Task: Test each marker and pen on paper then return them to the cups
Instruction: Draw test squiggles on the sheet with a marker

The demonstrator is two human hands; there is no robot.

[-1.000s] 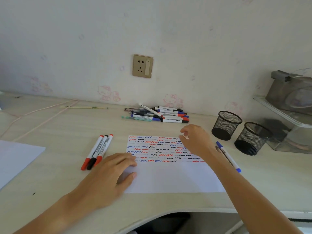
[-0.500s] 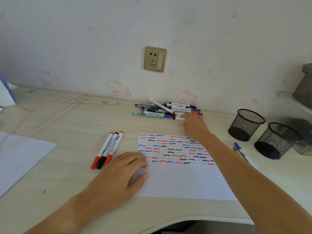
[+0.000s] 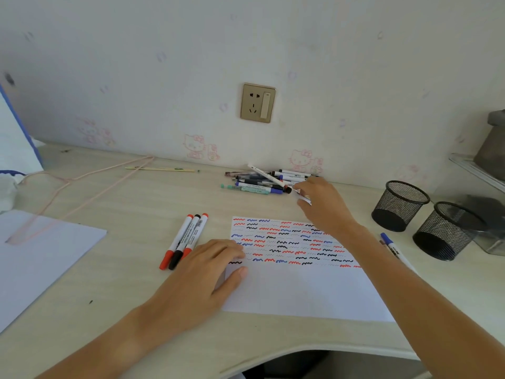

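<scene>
Pile of markers and pens [image 3: 262,181], long axes mostly left-right, against the wall directly left of the right hand [image 3: 322,203], whose curled fingers pinch 1 white marker [image 3: 303,195] at the pile's right end; barrel print too small to read. Left hand [image 3: 202,272], fingers relaxed, presses flat on the paper [image 3: 300,291], which bears red, blue and black squiggle rows. 3 capped markers [image 3: 185,240], 2 red and 1 black, just left of that hand, angled away from the person; 2 black mesh cups [image 3: 400,205] on the counter [image 3: 123,203], right of the right hand.

Pen pile [image 3: 262,181] by wall (cups [image 3: 400,205] empty).

Markers [image 3: 185,240] left of paper [image 3: 300,285]
</scene>
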